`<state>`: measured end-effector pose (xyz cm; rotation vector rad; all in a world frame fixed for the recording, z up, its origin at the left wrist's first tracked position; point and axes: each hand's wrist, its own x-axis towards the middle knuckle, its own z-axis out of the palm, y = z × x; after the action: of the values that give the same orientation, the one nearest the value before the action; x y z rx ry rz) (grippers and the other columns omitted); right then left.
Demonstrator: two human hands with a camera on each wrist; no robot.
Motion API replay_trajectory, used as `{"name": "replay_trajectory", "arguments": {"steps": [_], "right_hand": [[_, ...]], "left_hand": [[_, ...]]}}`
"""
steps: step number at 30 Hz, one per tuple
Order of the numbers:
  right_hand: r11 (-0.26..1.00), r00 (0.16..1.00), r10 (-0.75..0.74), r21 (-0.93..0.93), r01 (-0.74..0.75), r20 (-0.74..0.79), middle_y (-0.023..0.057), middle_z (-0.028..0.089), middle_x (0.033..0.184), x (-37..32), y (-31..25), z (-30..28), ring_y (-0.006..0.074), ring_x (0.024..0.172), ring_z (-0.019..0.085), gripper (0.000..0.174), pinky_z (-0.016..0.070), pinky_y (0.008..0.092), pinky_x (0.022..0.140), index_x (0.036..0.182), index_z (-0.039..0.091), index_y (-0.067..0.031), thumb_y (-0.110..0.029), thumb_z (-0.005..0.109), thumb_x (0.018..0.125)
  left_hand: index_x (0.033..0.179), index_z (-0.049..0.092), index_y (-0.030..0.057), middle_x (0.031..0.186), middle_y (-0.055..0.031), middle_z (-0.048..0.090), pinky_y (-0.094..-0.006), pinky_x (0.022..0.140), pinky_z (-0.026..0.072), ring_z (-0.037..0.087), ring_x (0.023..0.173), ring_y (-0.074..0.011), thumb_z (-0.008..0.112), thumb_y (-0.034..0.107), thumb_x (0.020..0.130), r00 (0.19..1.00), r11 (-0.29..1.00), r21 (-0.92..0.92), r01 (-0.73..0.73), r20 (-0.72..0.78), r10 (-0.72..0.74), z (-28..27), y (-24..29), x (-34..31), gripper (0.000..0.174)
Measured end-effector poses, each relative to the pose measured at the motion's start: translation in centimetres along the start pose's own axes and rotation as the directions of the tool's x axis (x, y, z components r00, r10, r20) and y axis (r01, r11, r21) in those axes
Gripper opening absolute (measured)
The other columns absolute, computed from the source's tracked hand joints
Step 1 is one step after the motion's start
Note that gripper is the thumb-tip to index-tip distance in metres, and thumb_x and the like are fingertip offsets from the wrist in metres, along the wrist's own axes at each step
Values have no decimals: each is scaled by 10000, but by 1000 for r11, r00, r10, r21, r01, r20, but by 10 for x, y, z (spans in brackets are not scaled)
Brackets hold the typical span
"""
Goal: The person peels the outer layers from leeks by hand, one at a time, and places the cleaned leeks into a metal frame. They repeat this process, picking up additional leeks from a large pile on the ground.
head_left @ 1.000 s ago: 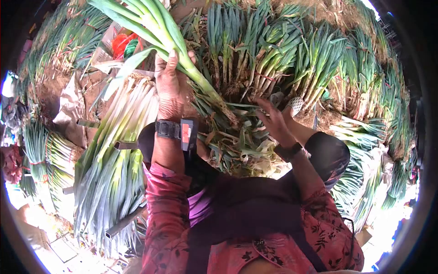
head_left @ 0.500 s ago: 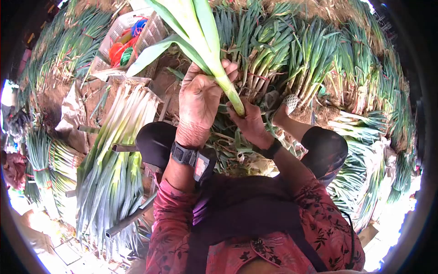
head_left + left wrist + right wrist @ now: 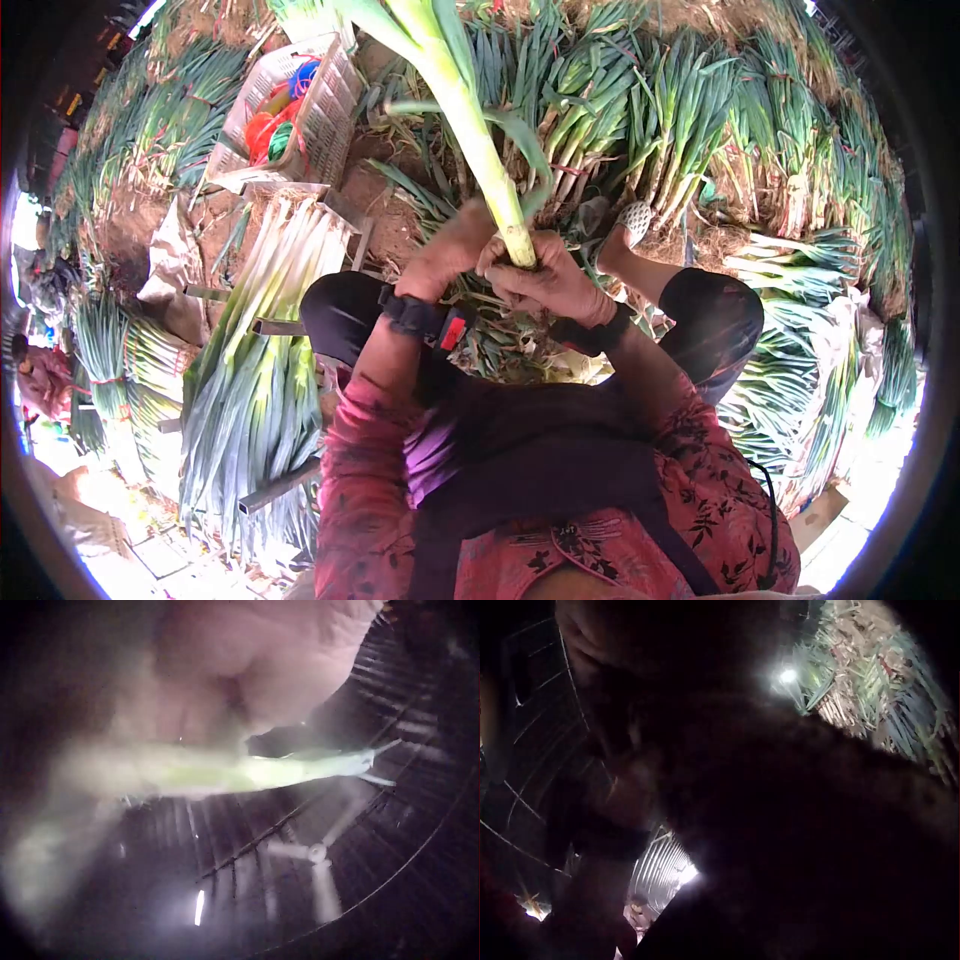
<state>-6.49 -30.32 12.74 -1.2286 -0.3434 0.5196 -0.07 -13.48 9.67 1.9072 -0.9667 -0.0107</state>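
A leek (image 3: 470, 130) points up and away in the head view, its pale stalk toward the body and its leaves cut off by the frame's top. One loose leaf (image 3: 540, 160) curls down beside the stalk. Near the stalk's lower end the fingers of my right hand (image 3: 550, 278) grip it. My left hand (image 3: 450, 250), blurred, holds the stalk from the other side, its fingers partly hidden behind it. In the left wrist view the left hand (image 3: 255, 675) lies close over the leek (image 3: 277, 771). The right wrist view is mostly dark.
Trimmed leeks (image 3: 265, 350) lie on a metal-framed stand at left. Behind it a white plastic crate (image 3: 325, 120) holds coloured twine rolls (image 3: 270, 135). Bundled leeks (image 3: 680, 130) line the back and right. Leaf scraps (image 3: 510, 350) cover the ground between the knees.
The left hand brought the leek from the left toward the middle, and the right hand took hold of its lower end. Since then the left hand has slid down the stalk toward the body.
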Motion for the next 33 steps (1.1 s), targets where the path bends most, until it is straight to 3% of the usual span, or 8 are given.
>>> {"name": "replay_trajectory", "arguments": {"steps": [4, 6, 16, 18, 20, 23, 26, 33], "right_hand": [[977, 978, -76, -212, 34, -193, -10, 552, 668, 6, 3, -1, 46, 543, 500, 87, 405, 217, 475, 930, 577, -20, -88, 604, 883], [940, 950, -184, -328, 95, -251, 17, 555, 663, 13, 14, -2, 67, 549, 513, 104, 424, 237, 494, 930, 569, -14, -81, 614, 866], [733, 834, -444, -668, 128, -327, 70, 584, 690, 17, 35, -4, 147, 569, 585, 175, 468, 289, 533, 958, 578, -25, -62, 665, 811], [698, 832, -455, -707, 113, -317, 114, 581, 709, 18, 36, -8, 227, 609, 591, 204, 472, 309, 563, 983, 563, -11, -62, 656, 809], [666, 829, -462, -741, 90, -314, 158, 577, 727, 18, 37, -12, 306, 648, 596, 234, 476, 329, 594, 1008, 548, 2, -62, 647, 806], [250, 702, -710, -917, 311, 45, 112, 608, 772, 20, 34, -19, 256, 711, 636, 275, 483, 308, 613, 1053, 553, 3, -60, 643, 801], [843, 885, -429, -432, 320, -182, 78, 615, 855, 21, 32, -16, 149, 749, 604, 274, 486, 295, 640, 1098, 550, 4, -67, 629, 846], [803, 870, -461, -499, 327, -172, 115, 588, 1072, 48, 44, 8, 190, 914, 573, 293, 459, 313, 798, 1121, 543, 20, -40, 647, 853]], "left_hand": [[1100, 586, -11, 1064, -112, 642, -293, 835, 509, 628, 965, -155, 635, 77, 862, 874, 822, 299, 485, -145, -463, 6, 14, 3, 259], [1116, 580, -8, 1014, -74, 644, -296, 843, 504, 619, 944, -142, 607, 81, 894, 743, 739, -670, -75, -532, -407, -2, 44, 10, 241], [854, 565, 43, 870, -30, 602, -271, 755, 473, 576, 822, -123, 688, -69, 778, 774, 650, -751, -121, -482, -412, -5, 59, 13, 183], [840, 566, 48, 890, -74, 592, -333, 726, 466, 574, 831, -220, 711, -53, 720, 768, 940, 330, 90, -624, 146, -12, 76, 13, 214], [805, 563, 53, 913, -96, 589, -367, 714, 461, 566, 843, -281, 715, -58, 645, 802, 858, 513, -26, -502, 324, 1, 79, 3, 248], [844, 573, 40, 908, -89, 598, -354, 756, 480, 594, 852, -259, 706, -105, 634, 950, 992, 51, -114, -288, 124, 12, 82, -7, 288], [911, 576, 28, 938, -86, 602, -353, 784, 486, 590, 864, -220, 663, -7, 776, 832, 978, -206, -15, -546, -102, -19, 92, -11, 164], [1086, 514, 68, 867, -94, 607, -353, 681, 507, 590, 724, -217, 453, 495, 944, 690, 487, -822, -294, -535, -487, -71, 35, 24, 454]]}}
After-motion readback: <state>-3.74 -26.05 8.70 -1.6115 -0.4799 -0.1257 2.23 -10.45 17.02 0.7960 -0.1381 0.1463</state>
